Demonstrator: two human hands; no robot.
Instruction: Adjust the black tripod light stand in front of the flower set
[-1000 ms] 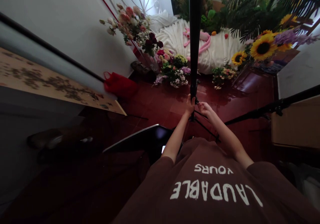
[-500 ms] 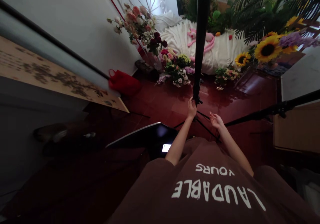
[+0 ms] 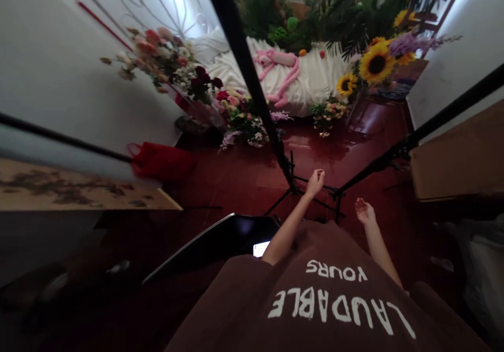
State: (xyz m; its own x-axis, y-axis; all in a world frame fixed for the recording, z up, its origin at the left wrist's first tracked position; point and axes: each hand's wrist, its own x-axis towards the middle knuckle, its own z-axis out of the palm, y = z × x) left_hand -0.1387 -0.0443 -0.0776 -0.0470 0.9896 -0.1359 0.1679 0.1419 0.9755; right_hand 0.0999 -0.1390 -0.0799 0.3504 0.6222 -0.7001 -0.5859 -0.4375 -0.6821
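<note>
My left hand [image 3: 315, 183] is off the black stand, just right of its pole [image 3: 260, 100], fingers loosely bent and apart, nothing visible in them. The pole leans to the upper left above spread tripod legs [image 3: 277, 202]. Lower and further right, my right hand [image 3: 365, 211] is open, palm up with half-curled fingers, holding nothing. Another black stand pole [image 3: 437, 115] slants up to the right beyond that hand. Beside my left forearm are a dark flat panel [image 3: 212, 242] and a small lit screen [image 3: 260, 248].
Flower bunches [image 3: 242, 116] and sunflowers [image 3: 376, 64] flank a white draped cloth [image 3: 307, 89] bearing a pink plush toy [image 3: 280, 61]. A red bag [image 3: 159, 160] lies left, near a painted scroll panel [image 3: 79, 189]. A cardboard box [image 3: 460, 158] stands right.
My left hand has let go of the stand's pole and moved to its right. The pole now tilts leftward in view. My right hand has moved right and lower; the view has shifted.
</note>
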